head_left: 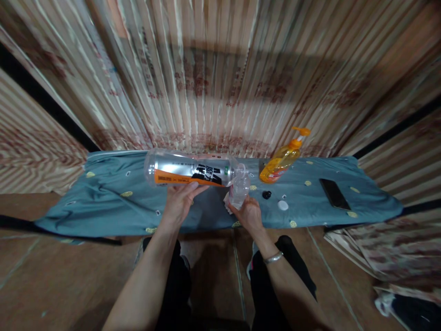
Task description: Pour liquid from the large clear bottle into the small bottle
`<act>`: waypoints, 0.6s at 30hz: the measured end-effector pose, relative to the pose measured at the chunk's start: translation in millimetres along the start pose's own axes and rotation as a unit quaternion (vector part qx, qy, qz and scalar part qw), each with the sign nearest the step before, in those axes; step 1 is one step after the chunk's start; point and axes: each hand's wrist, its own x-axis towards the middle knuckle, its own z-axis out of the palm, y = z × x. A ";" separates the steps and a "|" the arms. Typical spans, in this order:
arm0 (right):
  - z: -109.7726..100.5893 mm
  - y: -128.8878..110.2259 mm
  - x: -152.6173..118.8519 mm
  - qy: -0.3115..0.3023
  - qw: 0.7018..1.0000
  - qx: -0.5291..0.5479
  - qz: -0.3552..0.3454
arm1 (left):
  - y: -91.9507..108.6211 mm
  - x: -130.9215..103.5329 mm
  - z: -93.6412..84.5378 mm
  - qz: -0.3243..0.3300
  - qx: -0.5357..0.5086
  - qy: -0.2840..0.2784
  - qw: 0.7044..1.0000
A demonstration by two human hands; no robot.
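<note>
Hands apart, each closed on its own item over the desk (113,202), which wore a teal patterned cloth. My left hand (179,197) gripped the large bottle (179,168) from below near mid-body, presumably to carry its weight while it lay almost level, base to the left, neck to the right. My right hand (251,214) was clamped low on a small clear vessel (239,193), held just by that neck; the likely reason was to bring the two openings together, though I could not tell whether they touched. A pale, crumpled-looking piece (227,203) showed beside the vessel; material uncertain. Contents: large bottle clear at both ends, silver and orange label hiding the middle, no liquid level discernible. Small vessel see-through, too blurred to say whether it held anything. Pump bottle (279,164) to the right, beyond my right hand: yellow-orange liquid seen through the wall, orange pump on top, leaning in my view. Nearer me, a small black piece (266,195) and a white disc (283,205), perhaps caps, lay close together. Dark phone (333,194) flat, farther right, well apart from both bottles.
</note>
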 end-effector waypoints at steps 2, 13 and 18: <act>0.1 0.3 0.4 -0.002 1.000 0.003 0.001 | 0.5 -0.4 0.5 0.000 0.002 -0.003 1.000; -6.2 -3.0 2.1 -0.028 0.999 -0.003 0.017 | -0.2 -1.8 0.1 0.003 -0.003 0.007 1.000; -8.3 -3.8 3.0 -0.038 0.999 -0.002 0.021 | -0.3 -1.2 0.7 0.009 0.007 0.001 1.000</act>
